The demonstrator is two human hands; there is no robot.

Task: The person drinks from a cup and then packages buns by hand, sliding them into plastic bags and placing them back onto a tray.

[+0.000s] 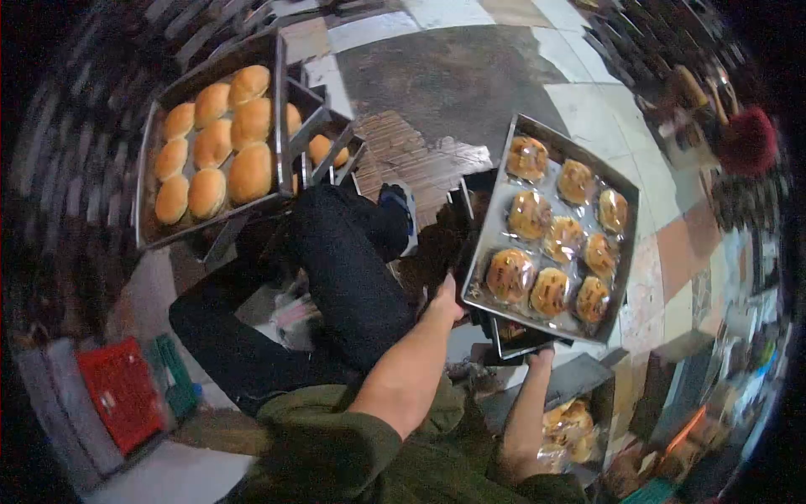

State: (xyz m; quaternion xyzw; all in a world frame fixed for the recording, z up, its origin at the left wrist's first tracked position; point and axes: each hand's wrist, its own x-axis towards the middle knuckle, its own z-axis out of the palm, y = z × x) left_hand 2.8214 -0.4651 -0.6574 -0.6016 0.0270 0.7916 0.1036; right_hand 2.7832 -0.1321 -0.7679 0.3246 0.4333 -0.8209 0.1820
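A metal baking tray [537, 324] of round browned buns [550, 290], each in clear plastic wrap, sits at an angle on my right. My left hand [453, 296] is at its near left corner, with the fingers mostly hidden against the tray's side. Farther along the near edge, my right hand [542, 359] holds on from below, its fingertips out of sight under the metal. Beneath this tray part of another dark tray [514, 343] shows.
On my left, a tray [144, 189] of unwrapped glossy buns [212, 143] tops a stack of trays [329, 126]. More wrapped buns [571, 428] lie by my right arm. A red crate [120, 395] stands at lower left. A tiled floor [403, 29] stretches ahead.
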